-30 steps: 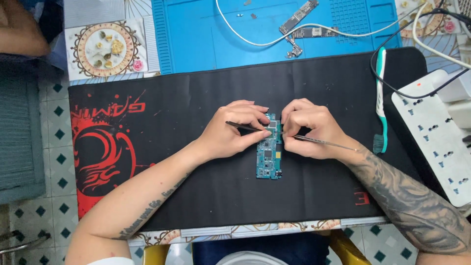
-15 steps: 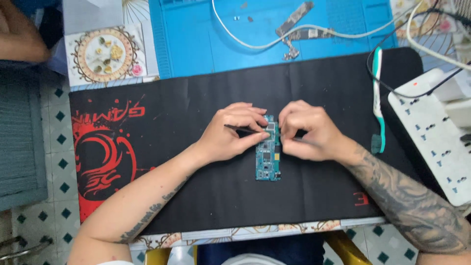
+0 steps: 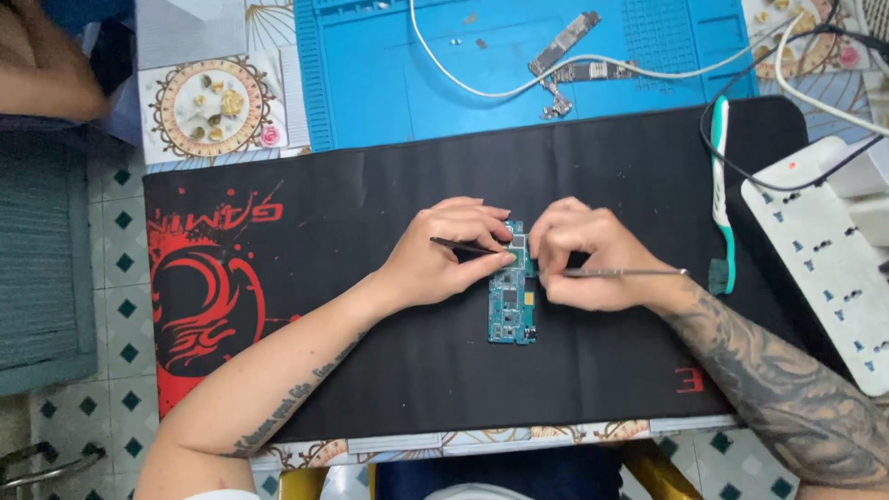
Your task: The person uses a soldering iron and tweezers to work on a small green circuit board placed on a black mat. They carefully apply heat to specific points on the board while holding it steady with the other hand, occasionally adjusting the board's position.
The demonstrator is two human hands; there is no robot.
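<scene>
My left hand (image 3: 444, 259) pinches black tweezers (image 3: 460, 246), my right hand (image 3: 588, 259) pinches a metal tool (image 3: 630, 272), both meeting atop the upright circuit board (image 3: 512, 306).

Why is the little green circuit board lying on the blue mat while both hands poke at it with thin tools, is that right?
Not quite. The head view shows the green circuit board lying on the black mat with red print, not the blue mat behind it. The rest holds: the left hand and the right hand each hold a thin tool at the board's upper end.
</scene>
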